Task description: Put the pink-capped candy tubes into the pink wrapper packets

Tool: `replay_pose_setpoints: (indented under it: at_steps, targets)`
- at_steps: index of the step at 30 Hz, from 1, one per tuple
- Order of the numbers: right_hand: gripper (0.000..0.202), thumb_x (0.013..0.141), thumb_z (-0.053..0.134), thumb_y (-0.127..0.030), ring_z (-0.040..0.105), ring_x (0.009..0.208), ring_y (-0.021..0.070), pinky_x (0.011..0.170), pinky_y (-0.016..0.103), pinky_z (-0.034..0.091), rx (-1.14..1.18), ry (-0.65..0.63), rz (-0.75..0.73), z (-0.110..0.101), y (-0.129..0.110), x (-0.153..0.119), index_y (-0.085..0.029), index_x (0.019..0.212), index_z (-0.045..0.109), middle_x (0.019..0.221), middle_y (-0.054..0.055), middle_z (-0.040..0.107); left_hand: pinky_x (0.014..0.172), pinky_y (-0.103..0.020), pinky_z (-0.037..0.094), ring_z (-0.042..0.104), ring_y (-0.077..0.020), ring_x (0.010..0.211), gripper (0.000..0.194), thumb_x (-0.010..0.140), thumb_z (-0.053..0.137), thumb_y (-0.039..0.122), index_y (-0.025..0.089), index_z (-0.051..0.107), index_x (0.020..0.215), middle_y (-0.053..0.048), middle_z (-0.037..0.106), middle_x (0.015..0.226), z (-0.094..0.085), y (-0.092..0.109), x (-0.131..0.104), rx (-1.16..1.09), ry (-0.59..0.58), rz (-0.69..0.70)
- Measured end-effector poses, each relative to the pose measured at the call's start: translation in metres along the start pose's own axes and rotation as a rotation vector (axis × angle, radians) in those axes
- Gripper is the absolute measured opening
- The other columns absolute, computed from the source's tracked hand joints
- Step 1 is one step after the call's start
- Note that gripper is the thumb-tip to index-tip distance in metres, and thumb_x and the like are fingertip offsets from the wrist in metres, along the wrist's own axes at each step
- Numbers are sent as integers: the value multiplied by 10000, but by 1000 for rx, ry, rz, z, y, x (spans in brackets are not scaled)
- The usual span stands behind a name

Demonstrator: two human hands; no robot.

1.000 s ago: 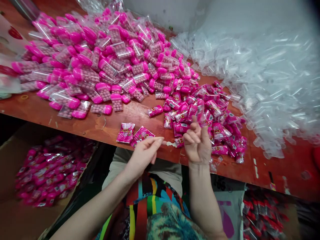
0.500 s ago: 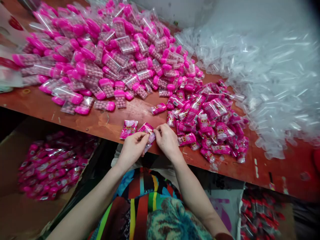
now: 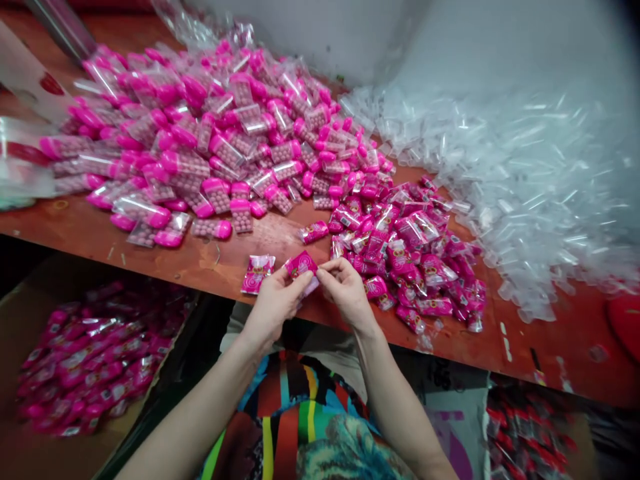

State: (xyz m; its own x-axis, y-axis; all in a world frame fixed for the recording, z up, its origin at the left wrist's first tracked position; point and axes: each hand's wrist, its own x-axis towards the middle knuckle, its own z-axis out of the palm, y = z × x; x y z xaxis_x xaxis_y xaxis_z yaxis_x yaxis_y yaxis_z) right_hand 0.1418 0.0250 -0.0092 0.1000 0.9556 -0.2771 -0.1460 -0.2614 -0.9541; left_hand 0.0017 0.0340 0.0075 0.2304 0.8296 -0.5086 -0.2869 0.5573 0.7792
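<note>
Left hand (image 3: 274,301) pinches a packet (image 3: 303,265) by the near edge of the table (image 3: 197,261); right hand (image 3: 346,292) seemingly grips its corner. Table strip separates it from bottles (image 3: 240,212); 1 sachet (image 3: 258,273) lies left.

Workshop, bulk-heaped pink packets (image 3: 403,257), red worktable (image 3: 273,233)

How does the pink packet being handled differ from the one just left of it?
The handled packet is in the left hand, while the other packet lies unheld on the table. The handled packet is slanted; the other packet lies straighter. The left hand partly covers the handled packet, but the other packet shows almost whole. Both are bright pink with printed fronts.
</note>
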Motion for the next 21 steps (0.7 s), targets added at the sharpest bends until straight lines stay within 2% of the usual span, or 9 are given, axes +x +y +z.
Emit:
replay_pose_setpoints:
  at_steps: [2,5,8,11,14,16,18,21]
  targets:
    - [217,791,667,-318,357,464,64,437,196,273,50,23,-36,6,-1,0,-228,905,506,671,-77,502,330,-164,132,212,-15,317,331,699,756,406,139,596,812,110,360,427,3,2,3,-63,7,-48]
    - [140,830,596,-255,438,565,86,509,200,347,9,58,-149,16,2,6,-233,924,494,763,-49,518,338,-162,134,204,-11,327,338,647,796,377,138,574,736,119,320,415,5,2,11,-113,84,-32]
    - [59,863,502,-203,523,701,125,627,232,421,-163,111,-292,26,3,13,-225,917,509,801,-22,536,340,-160,122,194,-5,325,361,610,820,362,145,546,698,129,297,407,6,6,19,-153,115,-17]
    - [118,871,444,-154,572,769,152,711,267,449,-388,155,-420,33,0,20,-215,916,534,832,5,584,342,-154,114,187,-2,326,376,615,818,375,150,528,693,134,283,414,5,14,25,-168,108,-20]
    - [169,886,413,-139,607,759,160,717,268,456,-585,88,-504,36,-10,31,-209,940,557,835,19,632,346,-150,127,209,-3,337,373,633,806,386,151,520,681,121,305,436,-2,26,29,-172,67,-16]
    - [195,917,406,-170,629,752,164,701,264,456,-744,-3,-509,37,-19,46,-214,1014,569,856,23,665,348,-149,143,227,-5,342,387,632,808,375,158,488,642,118,305,440,-9,35,31,-180,95,6]
    - [229,953,392,-215,646,793,179,712,276,448,-963,-11,-489,37,-31,68,-220,1095,571,916,40,689,349,-148,154,231,-1,346,417,611,825,345,163,450,612,118,306,449,-16,43,34,-194,157,40]
    - [278,982,363,-258,628,916,244,786,350,425,-1338,173,-428,39,-46,110,-171,1091,603,1013,122,683,348,-146,161,228,6,360,418,582,848,306,151,462,624,115,331,484,-23,50,35,-211,204,69]
